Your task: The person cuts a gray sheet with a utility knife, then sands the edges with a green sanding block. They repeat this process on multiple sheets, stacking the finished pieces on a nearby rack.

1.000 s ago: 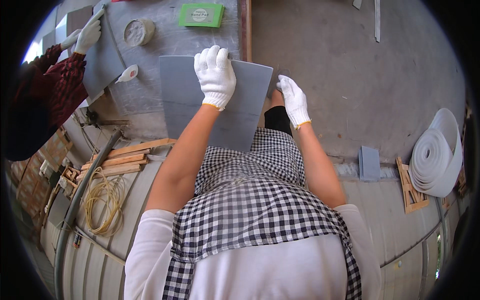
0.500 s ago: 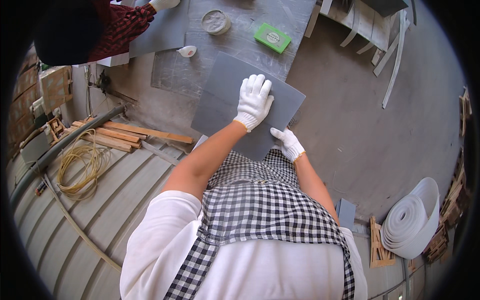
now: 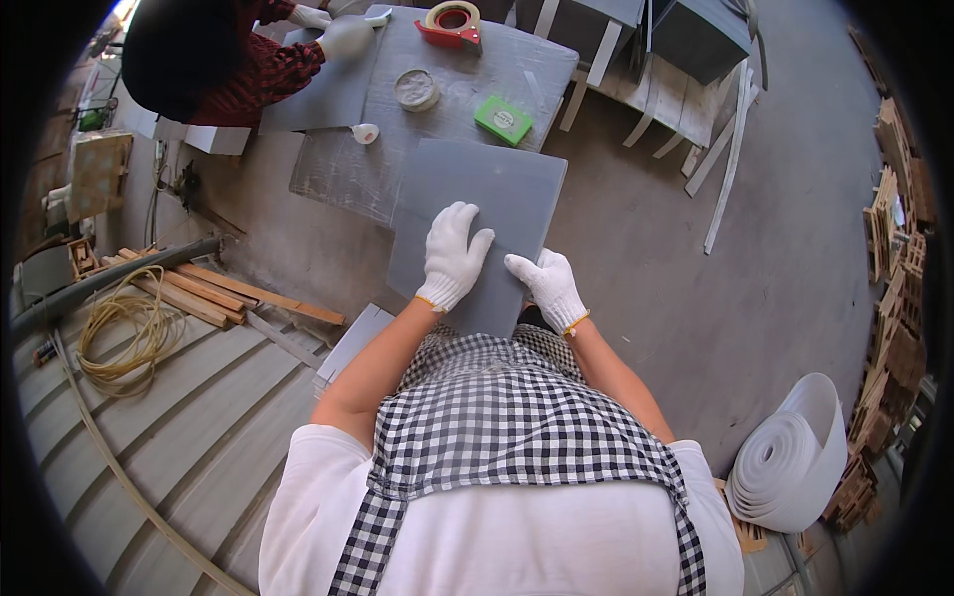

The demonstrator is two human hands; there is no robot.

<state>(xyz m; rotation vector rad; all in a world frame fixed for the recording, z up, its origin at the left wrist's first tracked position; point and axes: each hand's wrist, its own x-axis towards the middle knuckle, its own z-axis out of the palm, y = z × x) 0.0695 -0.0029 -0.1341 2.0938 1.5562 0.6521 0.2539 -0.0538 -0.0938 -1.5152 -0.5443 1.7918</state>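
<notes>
Compared with half a second ago, we see the grey panel (image 3: 502,194) turned: its far corner stuck out at an angle then, and now its far edge lies nearly square to us. A red tape dispenser (image 3: 452,36) has come into view at 12 o'clock, and the left hand (image 3: 454,258) sits lower on the picture. That gloved hand is open, palm down against the panel's face, fingers toward 12 o'clock, thumb spread toward 1. The right hand (image 3: 549,286), also gloved, sets its thumb over the panel's 3 o'clock edge; we cannot tell whether its fingers close underneath. The panel lies in front of our checked apron (image 3: 527,427), between it and the surface (image 3: 328,179), its long axis running from about half past six to half past twelve. Beyond it, we find a green box (image 3: 504,120) at 12 o'clock and a round tub (image 3: 416,90) at 11.
</notes>
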